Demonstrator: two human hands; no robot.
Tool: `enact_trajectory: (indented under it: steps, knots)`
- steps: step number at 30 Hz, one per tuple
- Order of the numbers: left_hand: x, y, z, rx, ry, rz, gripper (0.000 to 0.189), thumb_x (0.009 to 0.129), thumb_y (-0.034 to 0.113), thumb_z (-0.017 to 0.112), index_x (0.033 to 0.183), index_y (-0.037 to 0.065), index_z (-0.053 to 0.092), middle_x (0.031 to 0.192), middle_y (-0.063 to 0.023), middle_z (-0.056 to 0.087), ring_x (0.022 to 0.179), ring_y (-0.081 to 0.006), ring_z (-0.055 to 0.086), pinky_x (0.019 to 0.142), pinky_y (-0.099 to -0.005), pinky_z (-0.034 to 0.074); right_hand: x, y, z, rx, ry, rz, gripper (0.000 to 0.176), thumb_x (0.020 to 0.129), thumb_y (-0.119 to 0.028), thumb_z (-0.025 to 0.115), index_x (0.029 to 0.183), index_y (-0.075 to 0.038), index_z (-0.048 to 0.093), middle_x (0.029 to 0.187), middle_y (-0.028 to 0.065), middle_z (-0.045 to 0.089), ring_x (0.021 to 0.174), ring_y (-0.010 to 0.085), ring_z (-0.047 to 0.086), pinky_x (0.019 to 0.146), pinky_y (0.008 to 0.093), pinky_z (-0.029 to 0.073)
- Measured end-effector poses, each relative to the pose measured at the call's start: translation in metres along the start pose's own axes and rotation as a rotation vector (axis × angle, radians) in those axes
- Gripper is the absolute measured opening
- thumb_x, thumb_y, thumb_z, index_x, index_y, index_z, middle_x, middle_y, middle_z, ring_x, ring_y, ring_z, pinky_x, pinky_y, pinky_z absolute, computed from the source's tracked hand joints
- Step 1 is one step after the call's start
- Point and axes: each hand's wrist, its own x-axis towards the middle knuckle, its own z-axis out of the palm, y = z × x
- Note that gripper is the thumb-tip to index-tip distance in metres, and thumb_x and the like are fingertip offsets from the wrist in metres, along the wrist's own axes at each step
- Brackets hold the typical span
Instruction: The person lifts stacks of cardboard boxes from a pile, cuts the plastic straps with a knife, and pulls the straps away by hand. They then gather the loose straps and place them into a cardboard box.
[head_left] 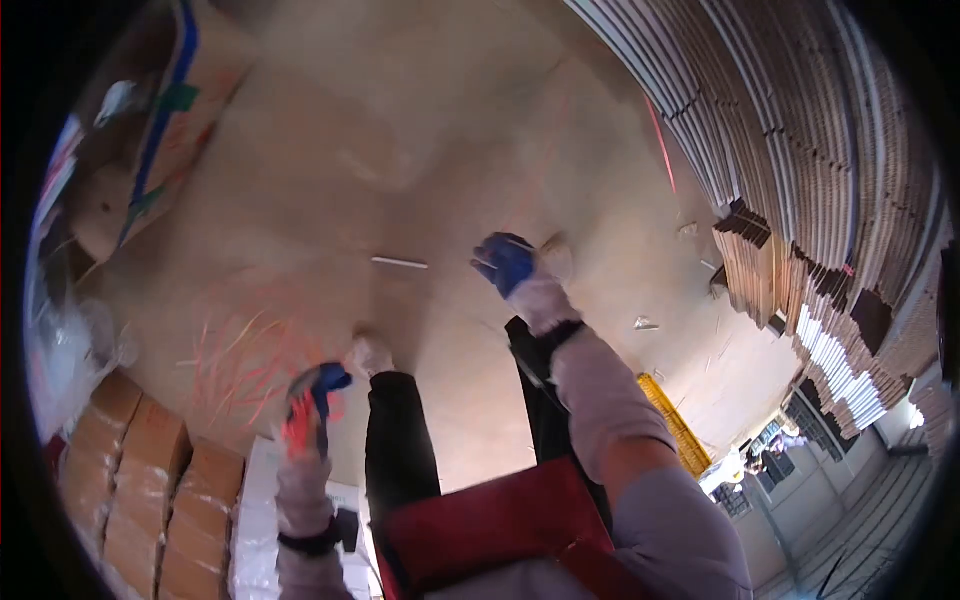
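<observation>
My left hand [318,392], in a blue glove with bright orange-red on it, is at the lower left beside a tangle of thin red strips [245,362] on the floor. Motion blurs its fingers, and whether it holds anything is unclear. My right hand [506,263], also gloved in blue, is out over the floor near the centre, its fingers somewhat apart and nothing visible in them. A short white stick [400,263] lies on the floor between the hands.
Tall stacks of flat cardboard [790,120] line the right side. A yellow crate [675,425] stands lower right. Wrapped brown boxes [145,470] fill the lower left, with a large carton [180,130] at upper left. Scraps [645,324] lie on the floor.
</observation>
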Motion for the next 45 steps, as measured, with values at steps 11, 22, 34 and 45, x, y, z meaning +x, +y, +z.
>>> enact_trajectory:
  steps: [11, 22, 34, 45]
  knots:
    - [-0.006, 0.072, 0.119, -0.658, 0.007, 0.106, 0.028, 0.093, 0.018, 0.047, 0.119, 0.007, 0.051, 0.062, 0.0049, 0.043, 0.051, -0.0065, 0.043, 0.043, -0.0208, 0.032, -0.210, -0.048, 0.205, 0.074, -0.120, -0.005, 0.013, 0.089, -0.020, 0.055, 0.097, -0.010, 0.059, 0.099, 0.0050, 0.061, 0.098, 0.0171, 0.055, 0.089, 0.0361, 0.041]
    - [-0.060, 0.088, 0.032, -0.569, -0.167, 0.294, 0.027, 0.095, 0.023, 0.044, 0.115, 0.005, 0.050, 0.072, 0.0016, 0.048, 0.065, -0.0090, 0.048, 0.056, -0.0224, 0.042, -0.283, -0.001, 0.317, -0.334, -0.225, -0.222, 0.018, 0.088, -0.013, 0.057, 0.104, -0.003, 0.058, 0.094, 0.0052, 0.061, 0.084, 0.0137, 0.057, 0.077, 0.0260, 0.046]
    - [-0.184, 0.166, -0.094, -1.333, 0.107, 0.147, 0.026, 0.094, 0.028, 0.047, 0.108, 0.008, 0.054, 0.068, 0.0041, 0.050, 0.054, -0.0059, 0.044, 0.044, -0.0193, 0.034, -0.345, 0.107, 0.410, -0.492, -0.452, -0.271, 0.021, 0.084, -0.004, 0.059, 0.104, 0.001, 0.059, 0.095, 0.0076, 0.063, 0.077, 0.0136, 0.060, 0.071, 0.0255, 0.048]
    - [-0.341, 0.068, -0.277, -0.881, 1.121, 0.339, 0.036, 0.093, 0.020, 0.045, 0.127, 0.008, 0.046, 0.094, 0.0026, 0.045, 0.076, -0.0068, 0.046, 0.063, -0.0216, 0.041, -0.354, 0.122, 0.429, -0.304, -0.427, 0.402, 0.024, 0.090, -0.021, 0.053, 0.110, -0.008, 0.053, 0.112, 0.0107, 0.057, 0.109, 0.0251, 0.052, 0.095, 0.0461, 0.040]
